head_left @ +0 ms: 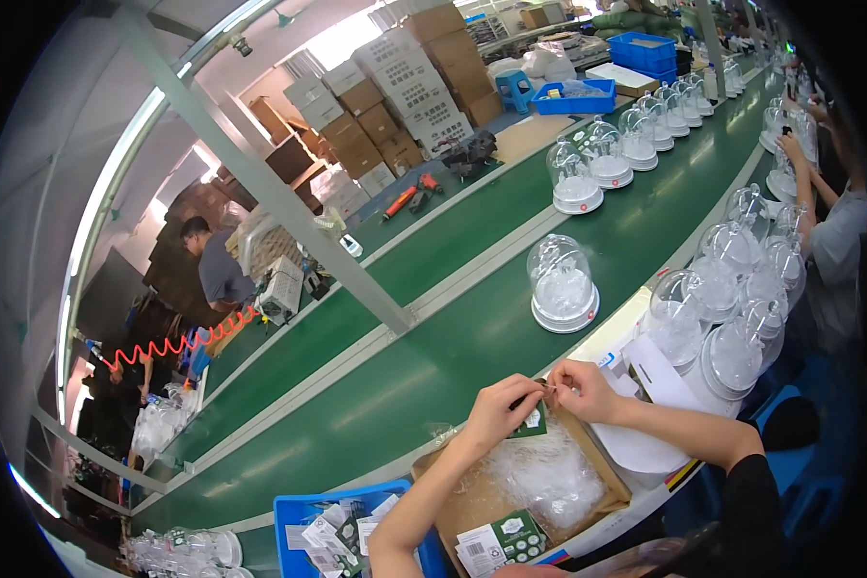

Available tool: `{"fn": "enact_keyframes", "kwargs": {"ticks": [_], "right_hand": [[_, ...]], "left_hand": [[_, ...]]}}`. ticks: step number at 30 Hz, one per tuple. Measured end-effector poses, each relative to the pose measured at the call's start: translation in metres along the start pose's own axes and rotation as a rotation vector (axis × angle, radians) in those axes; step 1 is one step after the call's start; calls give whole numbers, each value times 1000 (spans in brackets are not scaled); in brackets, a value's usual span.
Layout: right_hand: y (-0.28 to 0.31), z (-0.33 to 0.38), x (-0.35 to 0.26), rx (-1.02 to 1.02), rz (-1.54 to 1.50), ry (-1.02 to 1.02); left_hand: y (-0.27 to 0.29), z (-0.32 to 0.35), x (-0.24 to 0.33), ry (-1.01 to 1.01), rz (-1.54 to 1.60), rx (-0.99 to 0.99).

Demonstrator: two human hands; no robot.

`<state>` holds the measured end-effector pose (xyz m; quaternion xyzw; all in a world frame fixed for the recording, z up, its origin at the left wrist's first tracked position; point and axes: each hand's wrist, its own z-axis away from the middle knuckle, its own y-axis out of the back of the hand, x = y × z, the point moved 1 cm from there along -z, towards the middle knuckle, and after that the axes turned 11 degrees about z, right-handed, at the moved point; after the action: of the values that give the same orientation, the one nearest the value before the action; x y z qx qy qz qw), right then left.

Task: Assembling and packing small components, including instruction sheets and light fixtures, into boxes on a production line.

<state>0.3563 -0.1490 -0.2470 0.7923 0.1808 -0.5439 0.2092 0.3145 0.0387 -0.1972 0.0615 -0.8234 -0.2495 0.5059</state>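
Green card (530, 424) lies or hangs just below the meeting fingertips, over the far end of the cardboard box (450, 506); whether it rests on the clear plastic film (549, 482) in there or dangles from the fingers cannot be told. It should handle as something very light and thin, fairly stiff across its face but easy to crease, with a smooth printed surface that may slide a little; a pinch at an edge or corner, fingertip against thumb, looks the best hold, keeping pressure off the middle. Both hands come together above it. The left hand (501, 412) has its fingers curled inward and drawn near the thumb, with little or no gap left between them, while the right hand (588, 392) bends forward in a similar fine pinch, its tips almost against the left ones. Something small and thin may sit between them, but it is too tiny to make out, so I cannot tell whether either hand truly grips the card. More green cards (520, 535) lie at the box's near end, and a blue bin (284, 511) of white labels (332, 535) stands beside the left forearm.
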Motion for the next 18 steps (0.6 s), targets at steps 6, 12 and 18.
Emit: {"fn": "enact_keyframes", "kwargs": {"ticks": [6, 12, 18], "right_hand": [[-4, -2, -6, 55, 34, -33], [28, -49, -36, 213, 448, 190], [84, -124, -42, 412, 724, 337]], "left_hand": [[-7, 3, -7, 9, -64, 81], [7, -45, 4, -84, -45, 199], [28, -145, 2, -123, -288, 208]]}}
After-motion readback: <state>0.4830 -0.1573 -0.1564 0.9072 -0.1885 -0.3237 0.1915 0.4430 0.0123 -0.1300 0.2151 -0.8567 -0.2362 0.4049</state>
